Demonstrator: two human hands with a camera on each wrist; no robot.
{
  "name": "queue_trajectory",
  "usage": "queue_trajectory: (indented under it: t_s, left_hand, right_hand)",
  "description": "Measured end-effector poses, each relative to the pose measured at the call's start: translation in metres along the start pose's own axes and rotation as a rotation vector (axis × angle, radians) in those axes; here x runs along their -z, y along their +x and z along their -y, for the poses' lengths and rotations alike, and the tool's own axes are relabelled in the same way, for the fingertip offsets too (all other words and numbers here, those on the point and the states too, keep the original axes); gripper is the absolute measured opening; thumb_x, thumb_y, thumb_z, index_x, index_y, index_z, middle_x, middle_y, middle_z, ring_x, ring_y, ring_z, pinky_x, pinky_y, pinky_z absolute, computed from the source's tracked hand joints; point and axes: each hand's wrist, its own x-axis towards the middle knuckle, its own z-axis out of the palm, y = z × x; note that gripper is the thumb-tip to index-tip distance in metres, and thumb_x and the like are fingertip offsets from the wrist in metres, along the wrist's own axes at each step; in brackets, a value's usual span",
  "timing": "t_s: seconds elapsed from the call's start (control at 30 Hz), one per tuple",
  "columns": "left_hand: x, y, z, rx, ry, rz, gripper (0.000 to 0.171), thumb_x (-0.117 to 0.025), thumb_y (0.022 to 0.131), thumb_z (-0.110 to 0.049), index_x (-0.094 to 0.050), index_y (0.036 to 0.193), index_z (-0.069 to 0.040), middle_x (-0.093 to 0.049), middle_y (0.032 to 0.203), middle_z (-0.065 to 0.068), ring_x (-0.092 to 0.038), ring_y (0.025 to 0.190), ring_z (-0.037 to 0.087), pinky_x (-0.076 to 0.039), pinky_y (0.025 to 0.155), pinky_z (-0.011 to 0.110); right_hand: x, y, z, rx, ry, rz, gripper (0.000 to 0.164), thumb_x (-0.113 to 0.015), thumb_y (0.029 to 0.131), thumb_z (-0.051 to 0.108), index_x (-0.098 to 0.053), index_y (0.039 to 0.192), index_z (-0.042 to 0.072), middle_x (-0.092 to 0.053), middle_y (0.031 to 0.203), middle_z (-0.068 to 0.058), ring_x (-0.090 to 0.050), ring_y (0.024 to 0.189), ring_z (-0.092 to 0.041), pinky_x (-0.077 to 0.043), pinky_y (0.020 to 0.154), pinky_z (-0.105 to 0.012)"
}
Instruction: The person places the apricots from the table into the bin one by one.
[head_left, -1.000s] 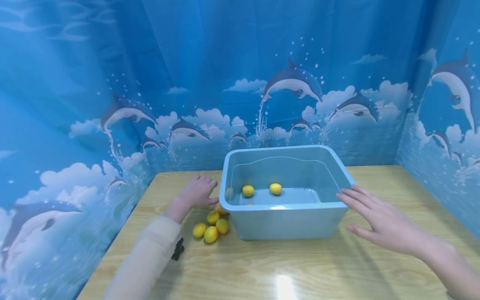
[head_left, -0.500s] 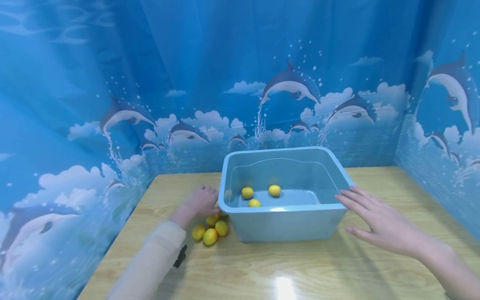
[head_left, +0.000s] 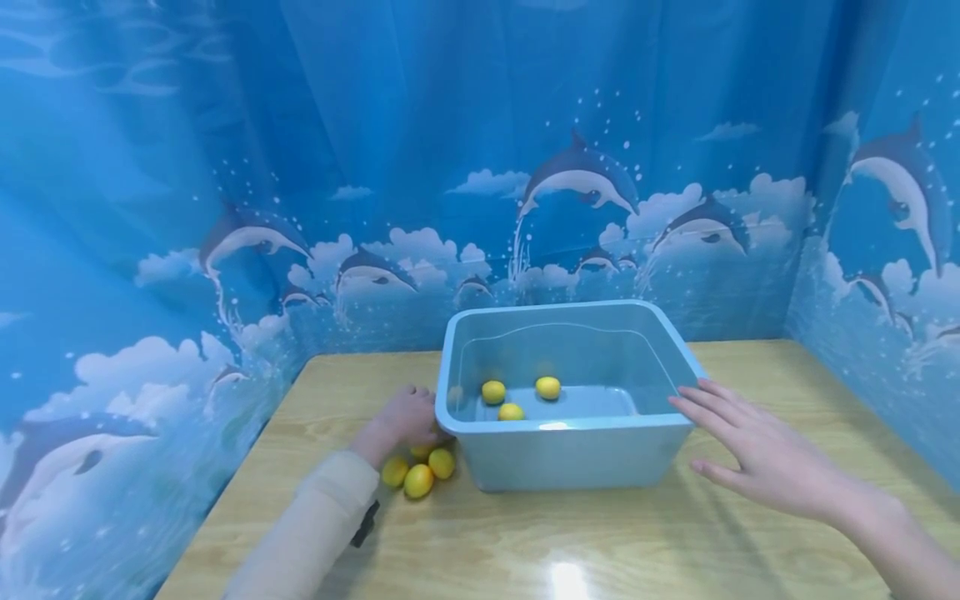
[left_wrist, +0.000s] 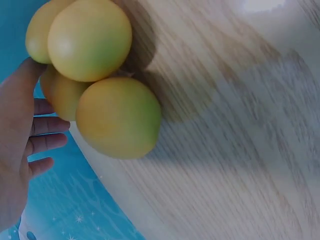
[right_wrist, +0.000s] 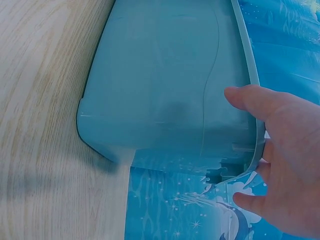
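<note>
Beside the left end of a light blue plastic bin (head_left: pixel 562 458), my left hand (head_left: pixel 408 417) reaches down at a cluster of yellow lemons (head_left: pixel 418 482). Its thumb and curled fingers (left_wrist: pixel 50 142) close in around a rear lemon (left_wrist: pixel 62 95) in the left wrist view, partly hidden by a nearer lemon (left_wrist: pixel 120 117). Three lemons (head_left: pixel 548 388) lie on the bin's floor. At the bin's front right corner rests my right hand (head_left: pixel 772 458), fingers straight over the rim and thumb held apart, lower down by the outer wall.
The bin stands on a wood-grain table (head_left: pixel 495 542), near its back edge. A blue curtain (head_left: pixel 450 125) printed with dolphins hangs behind and at both sides. A small black object (head_left: pixel 365 525) shows beside my left sleeve (head_left: pixel 322 508).
My left hand has come down and closer over the lemons, its fingers curling and covering one. The view tilts slightly up. My right hand keeps its place on the bin's rim.
</note>
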Motion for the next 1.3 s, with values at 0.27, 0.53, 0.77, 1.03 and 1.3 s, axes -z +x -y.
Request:
queue_trajectory:
  t_s: [0.27, 0.53, 0.77, 1.03, 1.3]
  left_hand:
    - [-0.007, -0.001, -0.003, -0.002, 0.012, -0.016, 0.041, -0.057, 0.088, -0.044, -0.059, 0.121, -0.019, -0.062, 0.112, 0.004, -0.053, 0.104, 0.024, -0.032, 0.099, 0.047]
    - [-0.007, -0.003, -0.003, -0.006, -0.015, -0.010, 0.039, -0.062, 0.086, -0.040, -0.060, 0.119, -0.019, -0.062, 0.112, 0.004, -0.052, 0.105, 0.024, -0.031, 0.100, 0.047]
    - [0.002, -0.006, 0.002, -0.016, 0.012, -0.064, 0.029, -0.066, 0.083, -0.035, -0.067, 0.102, -0.015, -0.064, 0.097, 0.005, -0.055, 0.098, 0.024, -0.036, 0.096, 0.045]
    - [0.012, -0.010, 0.025, -0.031, 0.014, -0.247, 0.030, -0.063, 0.082, -0.039, -0.059, 0.078, -0.009, -0.057, 0.072, 0.003, -0.056, 0.075, 0.023, -0.045, 0.080, 0.044]
    - [0.045, -0.021, 0.042, 0.027, -0.008, -0.308, 0.031, -0.062, 0.085, -0.039, -0.053, 0.074, -0.012, -0.046, 0.065, 0.000, -0.047, 0.068, 0.022, -0.040, 0.071, 0.042]
  right_hand:
    - [-0.001, -0.001, 0.001, 0.019, -0.004, -0.022, 0.079, -0.074, 0.078, 0.029, -0.033, 0.144, 0.019, -0.040, 0.139, -0.012, -0.027, 0.134, -0.026, -0.013, 0.110, -0.026]
    - [-0.002, -0.002, 0.002, 0.020, -0.006, -0.022, 0.076, -0.072, 0.080, 0.031, -0.033, 0.144, 0.019, -0.040, 0.140, -0.012, -0.026, 0.135, -0.025, -0.016, 0.110, -0.032]
    - [-0.003, -0.002, 0.001, 0.033, -0.010, -0.032, 0.076, -0.073, 0.079, 0.031, -0.034, 0.143, 0.018, -0.041, 0.139, -0.010, -0.028, 0.133, -0.026, -0.019, 0.109, -0.031]
    - [-0.002, -0.001, 0.000, 0.042, -0.012, -0.042, 0.076, -0.073, 0.078, 0.030, -0.035, 0.143, 0.016, -0.041, 0.138, -0.013, -0.028, 0.133, -0.029, -0.017, 0.110, -0.034]
    - [-0.002, 0.002, -0.003, 0.042, -0.016, -0.030, 0.077, -0.074, 0.077, 0.030, -0.035, 0.143, 0.016, -0.041, 0.138, -0.014, -0.030, 0.132, -0.030, -0.026, 0.107, -0.041]
